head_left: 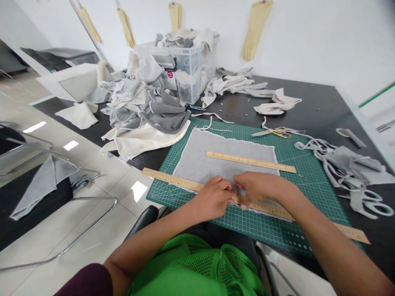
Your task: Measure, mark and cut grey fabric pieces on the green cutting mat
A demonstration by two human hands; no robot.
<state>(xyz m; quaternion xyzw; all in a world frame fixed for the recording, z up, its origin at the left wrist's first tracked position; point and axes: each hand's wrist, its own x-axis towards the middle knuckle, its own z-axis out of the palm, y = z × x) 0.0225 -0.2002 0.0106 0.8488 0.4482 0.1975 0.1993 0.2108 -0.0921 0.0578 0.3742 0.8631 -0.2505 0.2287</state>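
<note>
A grey fabric rectangle (216, 158) lies flat on a green cutting mat (302, 172). A long wooden ruler (168, 178) runs along the fabric's near edge. My left hand (212, 198) and my right hand (256, 188) meet over the ruler's middle, fingers curled and pressed down on the ruler and the fabric edge. A shorter wooden ruler (249, 161) rests across the fabric farther back.
Gold-handled scissors (273, 132) lie at the mat's far edge. A heap of grey and cream cloth (145, 111) and a clear plastic bin (188, 68) stand at back left. Grey strips (342, 162) and grey-handled scissors (373, 207) lie at right. A chair (46, 181) stands at left.
</note>
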